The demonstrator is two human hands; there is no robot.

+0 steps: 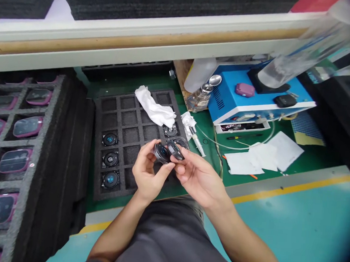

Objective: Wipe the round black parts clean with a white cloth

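My left hand (150, 171) is closed around the rim of a round black watch face (162, 152), tilted over the foam tray. Between the fingertips of my right hand (200, 176) is a second round black watch part (175, 150), perhaps a case or back cover. The two pieces sit edge to edge and seem to touch. Beneath them lies a dark grey foam tray (127, 118) with square pockets. Round black watch modules (111, 159) fill pockets along its left side, and another module (169, 130) shows at its right. A crumpled white cloth (155, 107) rests across the tray's upper part.
Stacked foam trays of purple-rimmed watches (15, 160) stand at left. Right of the tray are a syringe (197, 142), a metal-topped dispenser bottle (201, 96), white papers (261, 156) and a blue machine (237, 87) with a clear tube. A shelf edge (156, 43) crosses above.
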